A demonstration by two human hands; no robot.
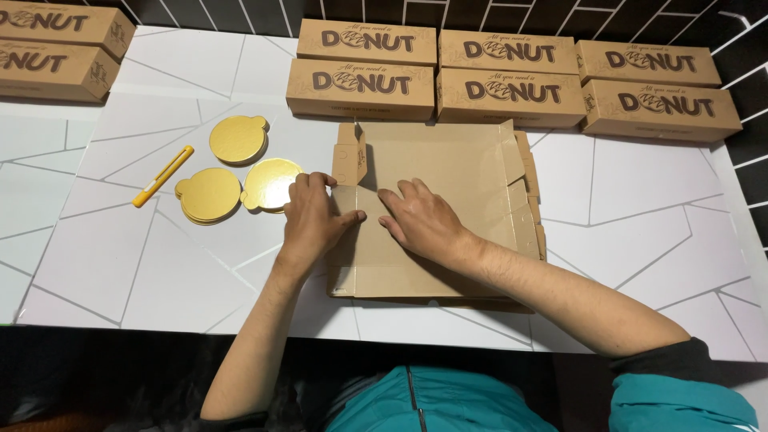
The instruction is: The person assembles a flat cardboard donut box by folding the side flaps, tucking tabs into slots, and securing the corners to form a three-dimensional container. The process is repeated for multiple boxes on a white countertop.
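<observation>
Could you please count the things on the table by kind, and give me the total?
Flat unfolded cardboard box, under both hands: 1
Closed brown boxes: 8
Gold round boards: 3 piles, exact number hidden
Yellow cutter: 1
Total: 13, counting each pile as one

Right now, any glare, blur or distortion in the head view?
Head view: sharp and evenly lit; glare only on one gold disc; soft shadows under both hands on the flat box; table edges splay outward toward the corners, wide-angle distortion.
</observation>
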